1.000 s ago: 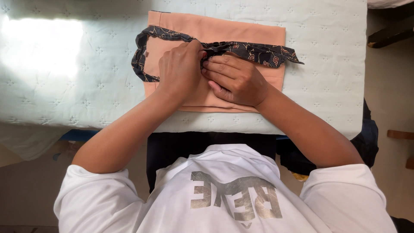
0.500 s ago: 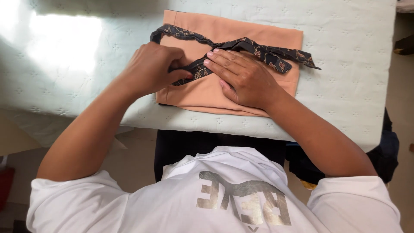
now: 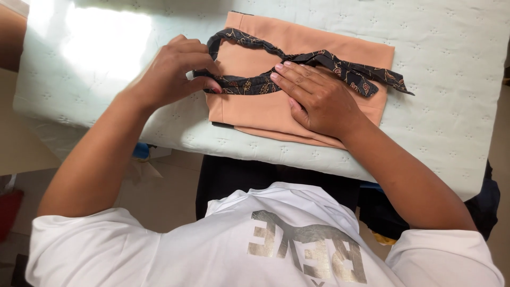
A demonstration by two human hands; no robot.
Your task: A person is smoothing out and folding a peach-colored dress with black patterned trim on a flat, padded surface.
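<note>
A folded peach cloth [image 3: 276, 111] lies on a pale quilted table cover [image 3: 106, 64]. Across the cloth runs a dark patterned sash [image 3: 340, 66] with a loop at its left end. At the cloth's left edge my left hand [image 3: 170, 74] pinches the sash loop between thumb and fingers. My right hand [image 3: 319, 98] rests flat on the cloth, its fingertips pressing the sash near the middle. The sash's right tail lies loose past the cloth's right edge.
The quilted table's front edge [image 3: 255, 154] runs just above my white printed shirt [image 3: 265, 244]. Dark fabric [image 3: 239, 186] hangs below the table. A red object [image 3: 8, 212] sits on the floor at the far left. A bright light patch falls on the cover's left part.
My left hand has slid left from the cloth's middle to its left edge, pulling the sash loop with it. My right hand has stayed pressing the sash.
</note>
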